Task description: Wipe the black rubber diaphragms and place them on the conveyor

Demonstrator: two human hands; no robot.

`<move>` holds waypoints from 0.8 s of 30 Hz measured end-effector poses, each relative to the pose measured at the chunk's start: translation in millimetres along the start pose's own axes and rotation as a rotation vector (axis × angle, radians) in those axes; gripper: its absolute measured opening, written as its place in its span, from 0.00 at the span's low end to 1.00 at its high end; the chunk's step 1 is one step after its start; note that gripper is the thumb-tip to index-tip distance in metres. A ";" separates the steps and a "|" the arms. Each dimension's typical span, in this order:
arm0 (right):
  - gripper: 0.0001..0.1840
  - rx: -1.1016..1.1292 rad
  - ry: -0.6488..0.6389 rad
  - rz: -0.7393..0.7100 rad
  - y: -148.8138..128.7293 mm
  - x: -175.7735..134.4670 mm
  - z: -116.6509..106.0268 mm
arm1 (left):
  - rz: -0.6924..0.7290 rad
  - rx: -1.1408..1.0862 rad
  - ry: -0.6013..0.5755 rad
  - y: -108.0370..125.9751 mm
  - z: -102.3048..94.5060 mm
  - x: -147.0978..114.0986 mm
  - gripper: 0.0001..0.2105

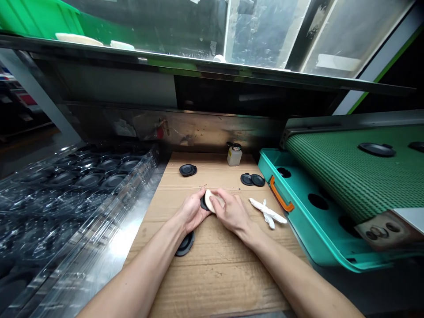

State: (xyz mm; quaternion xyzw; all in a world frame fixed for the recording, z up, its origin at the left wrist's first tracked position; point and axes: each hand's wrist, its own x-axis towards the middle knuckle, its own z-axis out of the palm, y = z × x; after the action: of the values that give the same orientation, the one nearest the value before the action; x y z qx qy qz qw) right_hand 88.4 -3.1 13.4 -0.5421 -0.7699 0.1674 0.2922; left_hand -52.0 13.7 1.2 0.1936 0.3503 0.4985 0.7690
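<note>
Over the middle of the cardboard sheet [218, 274], my left hand [192, 210] is closed around a black round plastic part [203, 202], mostly covered by fingers. My right hand [232, 210] pinches a pale round pad [209, 201] and presses it against that part. Below my left wrist lies another black round part [185, 244], partly hidden by the forearm. Beyond the hands are a small stack of black round parts [187, 170] on the left and two overlapping black discs [252, 179] on the right. White twisted cloth or paper strips [268, 213] lie right of my right hand.
Clear plastic trays with black round parts [89, 176] fill the left side. A small bottle [235, 155] stands at the back. To the right sits a teal bin [318, 238] with an orange handle [281, 194], beneath a green conveyor belt [331, 150] carrying a black part [376, 149].
</note>
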 end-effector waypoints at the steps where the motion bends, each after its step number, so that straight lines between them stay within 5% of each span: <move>1: 0.16 -0.054 0.018 0.028 -1.0 0.1 1.7 | 0.000 -0.004 0.009 0.3 0.2 -0.2 0.15; 24: 0.26 -0.518 0.049 0.066 -8.8 2.9 14.8 | 0.022 0.061 -0.021 -2.8 1.0 -7.8 0.19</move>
State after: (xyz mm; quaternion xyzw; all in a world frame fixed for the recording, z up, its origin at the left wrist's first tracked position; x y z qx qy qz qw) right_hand 71.9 -2.6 7.9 -0.6276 -0.7616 -0.0392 0.1567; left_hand -51.5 5.5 2.7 0.2259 0.3549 0.4940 0.7609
